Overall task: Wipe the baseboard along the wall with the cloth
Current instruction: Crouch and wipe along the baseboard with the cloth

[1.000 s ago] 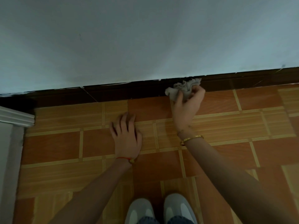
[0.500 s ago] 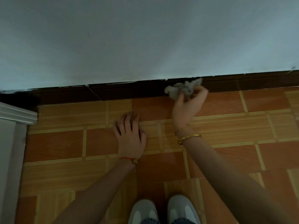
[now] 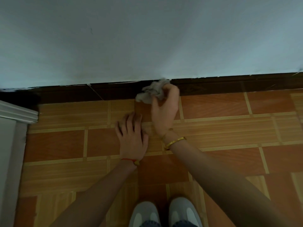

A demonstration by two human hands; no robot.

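Nearest the camera: two grey-white shoes, toes pointed at the wall, so the person is crouched or bent low facing it. Both forearms reach forward over the patterned tile floor. Left hand, red string at the wrist, lies palm down on the tiles with fingers spread and nearly straight, holding nothing; judged to be a prop bearing body weight while the other arm works. Right hand, gold bangle on the wrist, sits just beyond and to the right of the left, fingers curled round a bunched pale cloth. Cloth is crumpled into a wad, not spread flat, which likely gives a firm pad to push into the strip. Cloth presses on the dark brown baseboard, its upper edge reaching the seam where the board meets the pale wall, its lower edge hanging to the floor line, so the whole height of the board is covered in one pass. Board runs on uncovered to both sides; pale flecks show along its top edge. Whether wiped sections are cleaner cannot be told in this dim light. White door trim sits at far left, where the board ends
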